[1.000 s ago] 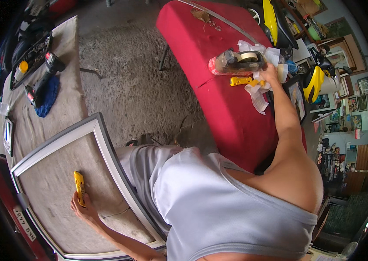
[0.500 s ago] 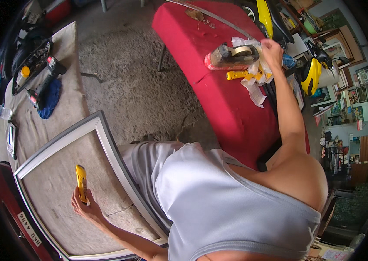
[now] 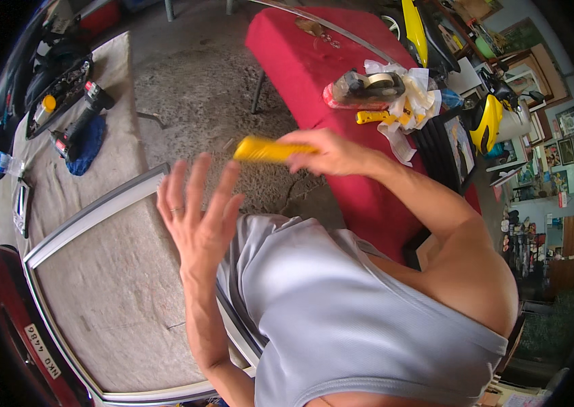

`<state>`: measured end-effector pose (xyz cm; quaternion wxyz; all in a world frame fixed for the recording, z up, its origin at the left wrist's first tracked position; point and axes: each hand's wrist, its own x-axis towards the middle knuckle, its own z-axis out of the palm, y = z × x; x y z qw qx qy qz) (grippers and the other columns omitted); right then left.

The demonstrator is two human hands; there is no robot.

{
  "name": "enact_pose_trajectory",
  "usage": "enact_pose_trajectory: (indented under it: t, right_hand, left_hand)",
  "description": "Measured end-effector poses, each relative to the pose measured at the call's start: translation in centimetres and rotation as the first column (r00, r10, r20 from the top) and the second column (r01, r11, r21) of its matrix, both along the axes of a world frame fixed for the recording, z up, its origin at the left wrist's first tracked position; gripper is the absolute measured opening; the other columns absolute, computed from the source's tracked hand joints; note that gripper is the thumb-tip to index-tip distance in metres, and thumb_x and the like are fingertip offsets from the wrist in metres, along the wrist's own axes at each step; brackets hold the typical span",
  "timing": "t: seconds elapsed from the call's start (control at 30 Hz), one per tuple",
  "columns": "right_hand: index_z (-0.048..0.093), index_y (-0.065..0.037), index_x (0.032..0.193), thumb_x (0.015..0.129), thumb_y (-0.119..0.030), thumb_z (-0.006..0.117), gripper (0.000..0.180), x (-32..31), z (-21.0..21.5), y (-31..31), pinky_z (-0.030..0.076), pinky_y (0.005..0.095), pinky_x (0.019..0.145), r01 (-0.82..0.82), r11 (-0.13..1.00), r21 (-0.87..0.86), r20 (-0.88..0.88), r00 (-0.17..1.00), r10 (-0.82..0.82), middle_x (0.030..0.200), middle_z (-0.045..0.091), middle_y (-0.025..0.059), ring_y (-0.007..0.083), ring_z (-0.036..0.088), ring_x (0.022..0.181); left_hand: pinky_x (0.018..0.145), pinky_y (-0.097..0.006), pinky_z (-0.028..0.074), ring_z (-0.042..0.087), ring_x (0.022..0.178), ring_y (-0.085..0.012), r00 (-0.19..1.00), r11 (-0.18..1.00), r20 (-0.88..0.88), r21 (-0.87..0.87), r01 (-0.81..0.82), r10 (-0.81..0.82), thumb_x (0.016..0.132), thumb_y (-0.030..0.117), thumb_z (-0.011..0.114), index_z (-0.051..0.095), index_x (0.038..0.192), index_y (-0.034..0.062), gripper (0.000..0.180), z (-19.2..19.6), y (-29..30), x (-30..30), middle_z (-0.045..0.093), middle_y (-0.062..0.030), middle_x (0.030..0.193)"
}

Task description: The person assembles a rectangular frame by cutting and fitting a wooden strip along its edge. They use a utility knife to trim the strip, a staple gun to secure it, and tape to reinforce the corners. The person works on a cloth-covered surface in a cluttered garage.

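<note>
My right hand (image 3: 331, 152) is closed round one end of a yellow utility knife (image 3: 270, 150), blurred by motion, held above the gap between the two tables. Its free end points left, toward my left hand (image 3: 198, 214). That hand is raised with fingers spread and holds nothing; a ring is on one finger. Below it a rectangular grey-and-white frame (image 3: 103, 216) lies on the cloth-covered table at the left, its near edge against my body. Whether the knife's blade is out I cannot make out.
On the red-covered table (image 3: 287, 61) are a tape dispenser (image 3: 375, 85), another yellow cutter (image 3: 372, 117), crumpled white paper (image 3: 402, 136) and a long metal strip (image 3: 341, 30). The left table (image 3: 114, 74) bears a power drill (image 3: 97, 98) and a blue cloth (image 3: 90, 146).
My left hand has risen from inside the frame and no longer holds the yellow knife. My right hand has come left from the red table, now with a yellow knife in it.
</note>
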<state>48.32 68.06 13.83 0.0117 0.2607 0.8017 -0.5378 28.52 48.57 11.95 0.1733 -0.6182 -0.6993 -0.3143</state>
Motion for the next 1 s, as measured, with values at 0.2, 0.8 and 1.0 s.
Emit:
enact_pose_trajectory:
  t: [0.2,0.8,1.0]
  right_hand:
    - [0.061,-0.003,0.102,0.090,-0.027,0.064,0.028,15.0,-1.4,2.0,0.049,0.0406,0.071,0.361,0.513,0.779,-0.034,0.841,-0.540,0.087,0.062,0.0182,0.0370,0.062,0.081]
    - [0.059,-0.001,0.095,0.087,-0.014,0.063,0.016,-12.7,-7.0,-2.4,0.043,0.0402,0.087,-0.125,0.675,0.727,-0.239,0.876,0.419,0.097,0.061,0.0133,0.0315,0.058,0.094]
    - [0.057,0.000,0.111,0.091,-0.033,0.058,0.038,-30.2,-9.6,-4.9,0.046,0.0455,0.076,-0.447,0.552,0.704,0.080,0.822,0.564,0.091,0.063,0.0226,0.0394,0.061,0.088]
  left_hand:
    - [0.099,-0.045,0.038,0.048,0.119,-0.0324,0.935,0.969,0.263,0.008,-0.249,0.238,0.065,0.017,0.083,0.066,0.115,0.0132,0.052,-5.4,-6.5,-5.2,0.058,-0.0106,0.121]
    - [0.088,-0.041,0.044,0.055,0.102,-0.0341,-0.208,-0.118,0.307,-0.289,-0.950,0.929,0.080,0.008,0.067,0.063,0.108,0.0008,0.029,-4.4,-32.2,5.1,0.059,-0.0168,0.108]
    - [0.085,-0.043,0.048,0.057,0.101,-0.0373,-0.546,-0.361,0.293,-0.500,-0.787,0.785,0.082,0.008,0.064,0.052,0.123,0.0009,0.044,-6.0,-30.4,13.0,0.057,-0.0182,0.109]
